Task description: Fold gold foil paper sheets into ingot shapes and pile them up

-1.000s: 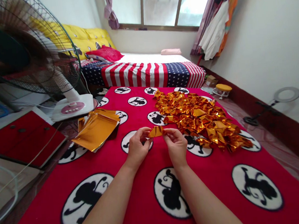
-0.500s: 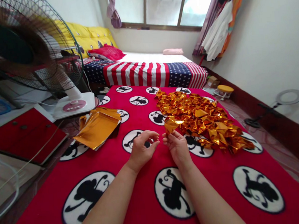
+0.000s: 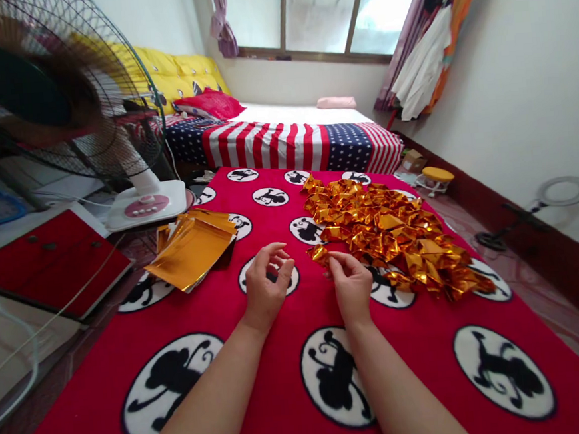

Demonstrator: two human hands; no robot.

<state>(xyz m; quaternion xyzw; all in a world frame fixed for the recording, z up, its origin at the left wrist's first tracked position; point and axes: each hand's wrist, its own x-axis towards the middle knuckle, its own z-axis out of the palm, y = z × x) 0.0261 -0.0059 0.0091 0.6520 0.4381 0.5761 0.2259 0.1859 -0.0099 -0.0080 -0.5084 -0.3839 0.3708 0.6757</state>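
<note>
Between the thumb and fingers of my right hand (image 3: pixel 351 284) is a small folded gold foil paper piece (image 3: pixel 318 255), held at the near left edge of a heap of similar folded gold pieces (image 3: pixel 390 222). My left hand (image 3: pixel 268 282) hovers over the red cloth (image 3: pixel 263 393) with fingers curved and apart, nothing in them. Left of it lies a stack of flat gold foil sheets (image 3: pixel 192 251), somewhat fanned out. My right fingers partly cover the held piece.
A running fan (image 3: pixel 142 202) stands at the left beside a red-fronted cabinet (image 3: pixel 52 256). Beyond the cloth-covered surface is a bed (image 3: pixel 273 141). At the right are a yellow-topped stool (image 3: pixel 436 174) and a ring light (image 3: pixel 563 191) on a stand.
Both hands held the folded piece at first. My left hand let go and drew back left, opening. My right hand turned the piece and brought it to the heap's edge.
</note>
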